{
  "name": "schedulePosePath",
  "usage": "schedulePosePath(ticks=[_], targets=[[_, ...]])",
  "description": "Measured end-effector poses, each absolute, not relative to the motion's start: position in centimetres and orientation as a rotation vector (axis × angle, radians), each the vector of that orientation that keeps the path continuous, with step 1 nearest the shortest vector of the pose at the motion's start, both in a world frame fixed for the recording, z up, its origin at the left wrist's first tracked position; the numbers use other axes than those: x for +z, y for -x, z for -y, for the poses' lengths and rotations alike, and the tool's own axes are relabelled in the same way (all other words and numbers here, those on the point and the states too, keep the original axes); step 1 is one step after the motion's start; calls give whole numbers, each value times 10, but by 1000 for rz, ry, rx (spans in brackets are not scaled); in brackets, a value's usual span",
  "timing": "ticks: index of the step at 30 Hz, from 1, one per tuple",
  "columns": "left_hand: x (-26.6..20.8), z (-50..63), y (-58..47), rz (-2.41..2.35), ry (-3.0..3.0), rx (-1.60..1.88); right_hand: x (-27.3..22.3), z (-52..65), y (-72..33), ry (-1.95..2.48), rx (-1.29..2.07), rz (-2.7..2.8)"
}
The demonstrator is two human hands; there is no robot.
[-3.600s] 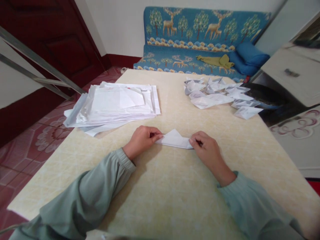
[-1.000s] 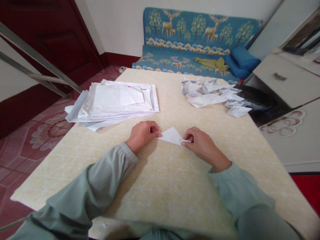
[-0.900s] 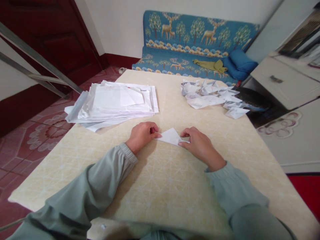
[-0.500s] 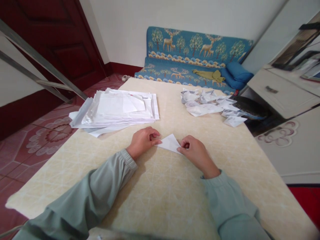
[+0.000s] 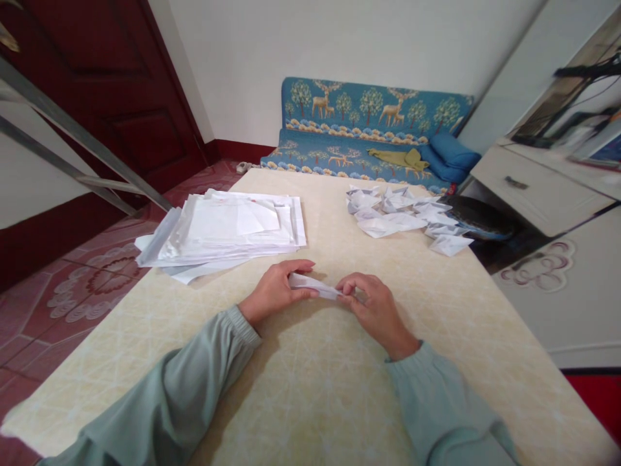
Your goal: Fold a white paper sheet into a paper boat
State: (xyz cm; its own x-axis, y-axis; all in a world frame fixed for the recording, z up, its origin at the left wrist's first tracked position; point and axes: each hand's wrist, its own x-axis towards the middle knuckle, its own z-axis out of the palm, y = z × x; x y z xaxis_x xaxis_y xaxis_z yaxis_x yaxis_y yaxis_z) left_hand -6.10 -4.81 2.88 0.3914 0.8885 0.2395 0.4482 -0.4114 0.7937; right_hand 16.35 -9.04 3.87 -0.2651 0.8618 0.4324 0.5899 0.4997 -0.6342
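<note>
Between my hands is a small folded piece of white paper (image 5: pixel 315 285), turned so that a narrow side faces me. My left hand (image 5: pixel 284 288) grips its left end, thumb in front and fingers behind. The right end is pinched by the thumb and fingers of my right hand (image 5: pixel 371 304). Both hands are just over the middle of the table (image 5: pixel 315 388). Part of the paper is hidden by my fingers.
A stack of white paper sheets (image 5: pixel 233 226) lies at the table's far left. Several folded paper shapes (image 5: pixel 392 223) are heaped at the far right. Beyond the table stand a blue patterned sofa (image 5: pixel 339 142) and, on the right, a white cabinet (image 5: pixel 557 259).
The paper lay as a flat triangle and is now tipped up, its narrow side toward me. My left hand has opened wider around it. The view has tilted up slightly.
</note>
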Motion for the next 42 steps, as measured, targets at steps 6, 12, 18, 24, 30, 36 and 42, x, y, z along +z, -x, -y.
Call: schedulePosePath(ticks=[6,12,18,24,30,36,42], targets=[[35,56,57,-1124,-1968,933,43,92,-163,1055,213,2024],[41,63,51,-1014,-2085,1069,45,94,-161,1038,118,1983],[42,66,51,-1024,-1876,1147,48,97,-156,1005,181,1657],[37,64,48,-991,-1516,1124,50,101,-150,938,236,1635],[38,71,36,-860,-1389,976,59,110,-138,828,180,1686],[42,74,29,-777,-1364,972,67,115,-131,764,180,1696],[41,73,29,-728,-1358,976,68,121,-127,699,193,1751]])
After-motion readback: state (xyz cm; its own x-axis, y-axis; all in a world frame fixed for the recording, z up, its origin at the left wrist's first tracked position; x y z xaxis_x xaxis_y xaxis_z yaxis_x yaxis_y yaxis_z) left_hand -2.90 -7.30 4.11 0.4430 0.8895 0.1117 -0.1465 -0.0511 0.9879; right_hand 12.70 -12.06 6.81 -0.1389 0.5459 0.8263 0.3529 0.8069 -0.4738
